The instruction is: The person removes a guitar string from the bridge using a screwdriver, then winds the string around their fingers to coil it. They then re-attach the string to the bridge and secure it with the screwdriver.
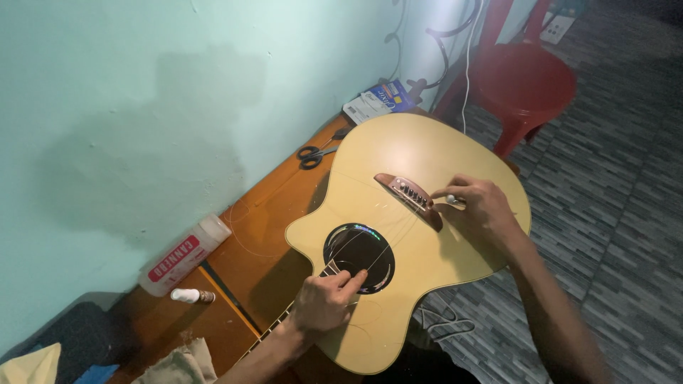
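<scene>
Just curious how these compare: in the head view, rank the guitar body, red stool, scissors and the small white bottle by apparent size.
1. Guitar body
2. Red stool, farther away, so unsure
3. Scissors
4. Small white bottle

Guitar (pixel 420 213) on table (pixel 263 235); scissors (pixel 313 154), bottle (pixel 183 256) between guitar and wall (pixel 142 107).
</scene>
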